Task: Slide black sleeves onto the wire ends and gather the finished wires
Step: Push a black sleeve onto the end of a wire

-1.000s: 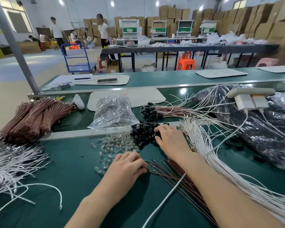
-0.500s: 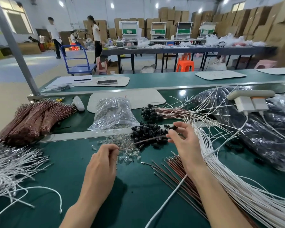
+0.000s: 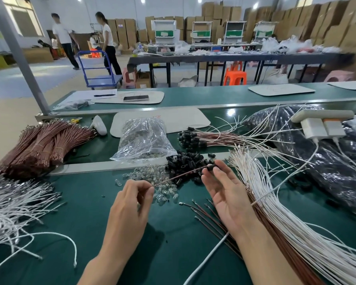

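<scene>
Head view: left hand pinches brown wire, right hand pinches black sleeve, over green mat between white wire heaps.

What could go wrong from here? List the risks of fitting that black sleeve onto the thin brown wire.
1. The left hand pinches the thin brown wire far from its tip, so it may buckle instead of seating in the small black sleeve.
2. The right hand holds that sleeve only by fingertips; it could slip into the pile of loose black sleeves close by.
3. The right wrist lies over loose brown wires, which a move might drag into the white wires.
</scene>
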Tool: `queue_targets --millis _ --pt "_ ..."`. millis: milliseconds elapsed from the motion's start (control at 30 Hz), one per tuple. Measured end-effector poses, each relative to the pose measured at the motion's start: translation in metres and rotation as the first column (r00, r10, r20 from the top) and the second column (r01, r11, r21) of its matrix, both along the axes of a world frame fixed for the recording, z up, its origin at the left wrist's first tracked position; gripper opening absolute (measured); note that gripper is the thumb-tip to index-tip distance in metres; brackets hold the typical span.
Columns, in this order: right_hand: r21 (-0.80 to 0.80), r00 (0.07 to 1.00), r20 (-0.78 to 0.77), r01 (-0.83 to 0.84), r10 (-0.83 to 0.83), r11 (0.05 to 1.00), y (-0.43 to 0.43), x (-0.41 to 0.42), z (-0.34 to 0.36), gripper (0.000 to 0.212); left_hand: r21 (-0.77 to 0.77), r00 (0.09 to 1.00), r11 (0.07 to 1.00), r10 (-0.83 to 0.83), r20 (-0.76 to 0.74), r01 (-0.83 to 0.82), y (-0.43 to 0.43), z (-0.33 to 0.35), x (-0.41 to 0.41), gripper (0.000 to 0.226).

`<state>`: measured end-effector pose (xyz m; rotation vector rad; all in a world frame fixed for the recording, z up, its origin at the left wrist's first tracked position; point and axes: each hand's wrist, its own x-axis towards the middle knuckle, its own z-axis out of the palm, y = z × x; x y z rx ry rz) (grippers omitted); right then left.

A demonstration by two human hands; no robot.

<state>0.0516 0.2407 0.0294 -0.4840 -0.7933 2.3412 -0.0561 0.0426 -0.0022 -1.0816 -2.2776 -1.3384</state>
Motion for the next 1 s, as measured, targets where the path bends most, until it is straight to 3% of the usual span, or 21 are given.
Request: queue_targets --millis 400,1000 --pt "-0.126 0.997 -0.072 0.004 -0.013 0.992 -0.0014 0.004 0.0001 0.018 -0.007 1.0 1.0 -0.013 0.003 0.013 -0.0011 -0.0024 -0.0019 0.005" --pt "-0.149 0.988 -0.141 -0.083 0.062 0.985 -0.0041 0.0044 -0.0022 0.032 -0.047 0.999 0.999 0.014 0.042 -0.012 0.0001 -0.0043 -0.0038 0.006"
